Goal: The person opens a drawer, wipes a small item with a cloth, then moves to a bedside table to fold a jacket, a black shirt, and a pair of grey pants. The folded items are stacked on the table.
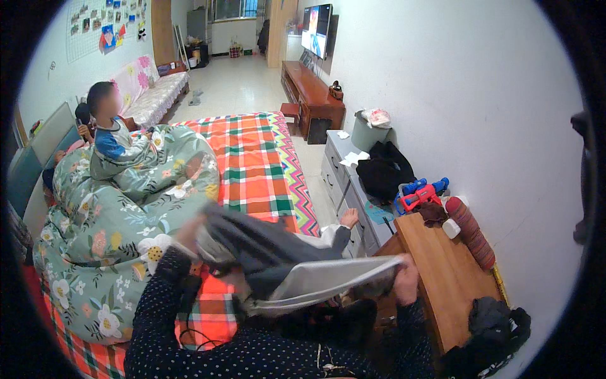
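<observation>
A dark grey garment with a pale grey lining (pixel 265 251) is stretched between my two hands, over the near edge of the bed. My left hand (pixel 191 234), blurred, grips its left end beside the green floral quilt (pixel 123 227). At the right end my right hand (pixel 406 279) is closed on the pale hem, next to the wooden desk top (pixel 445 279). Another person's hand (pixel 349 218) and pale-and-grey sleeve show just beyond the cloth; the garment hides much of that person. Dark dotted sleeves cover my arms.
A person (pixel 111 128) sits under the quilt on the plaid-covered bed (pixel 251 166). To the right stand grey drawers (pixel 331 175) with a black cloth (pixel 386 170), a bin (pixel 368 132) and a red-and-blue toy gun (pixel 421 194). Dark clothes (pixel 492 331) lie by the desk.
</observation>
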The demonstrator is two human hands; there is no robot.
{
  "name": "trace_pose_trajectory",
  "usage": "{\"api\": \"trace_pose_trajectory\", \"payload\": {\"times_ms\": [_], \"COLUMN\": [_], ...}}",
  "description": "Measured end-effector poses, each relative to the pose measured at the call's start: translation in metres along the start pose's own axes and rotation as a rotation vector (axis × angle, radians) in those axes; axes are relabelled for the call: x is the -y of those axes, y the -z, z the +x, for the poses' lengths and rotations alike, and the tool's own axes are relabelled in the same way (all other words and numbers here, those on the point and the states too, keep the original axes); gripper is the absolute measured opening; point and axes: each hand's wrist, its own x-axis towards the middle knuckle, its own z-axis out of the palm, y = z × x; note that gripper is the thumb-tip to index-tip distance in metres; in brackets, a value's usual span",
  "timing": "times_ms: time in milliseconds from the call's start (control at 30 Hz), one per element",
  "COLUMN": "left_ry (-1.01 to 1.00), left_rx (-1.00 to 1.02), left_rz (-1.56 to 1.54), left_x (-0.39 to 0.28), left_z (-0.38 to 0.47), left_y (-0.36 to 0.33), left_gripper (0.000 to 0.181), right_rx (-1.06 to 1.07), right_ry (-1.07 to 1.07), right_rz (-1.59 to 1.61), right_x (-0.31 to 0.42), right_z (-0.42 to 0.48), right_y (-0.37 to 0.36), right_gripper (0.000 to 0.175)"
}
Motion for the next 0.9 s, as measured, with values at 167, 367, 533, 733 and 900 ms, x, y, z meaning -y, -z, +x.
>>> {"api": "trace_pose_trajectory", "payload": {"times_ms": [167,367,533,733,900], "left_ry": [-0.371,-0.695,-0.702,-0.604,-1.129], "left_rx": [0.141,-0.188,-0.277,-0.153,-0.384], "left_rz": [-0.623,-0.488,-0.384,-0.329,0.942], "left_x": [-0.159,-0.214,-0.232,-0.234,-0.098], "left_z": [-0.07,-0.158,-0.128,0.043,0.173], "left_y": [-0.018,0.023,0.024,-0.045,-0.105], "left_gripper": [0.045,0.038,0.034,0.032,0.021], "right_rx": [-0.115,0.738,1.232,1.423,1.508], "right_ry": [-0.229,-0.231,-0.389,-0.52,-0.07], "right_rz": [0.43,0.589,0.844,0.898,0.484], "right_x": [0.016,0.059,0.103,0.048,0.005], "right_z": [0.051,0.026,-0.042,-0.114,-0.134], "right_y": [-0.029,-0.158,-0.227,-0.253,-0.219], "right_gripper": [0.034,0.034,0.037,0.039,0.038]}}
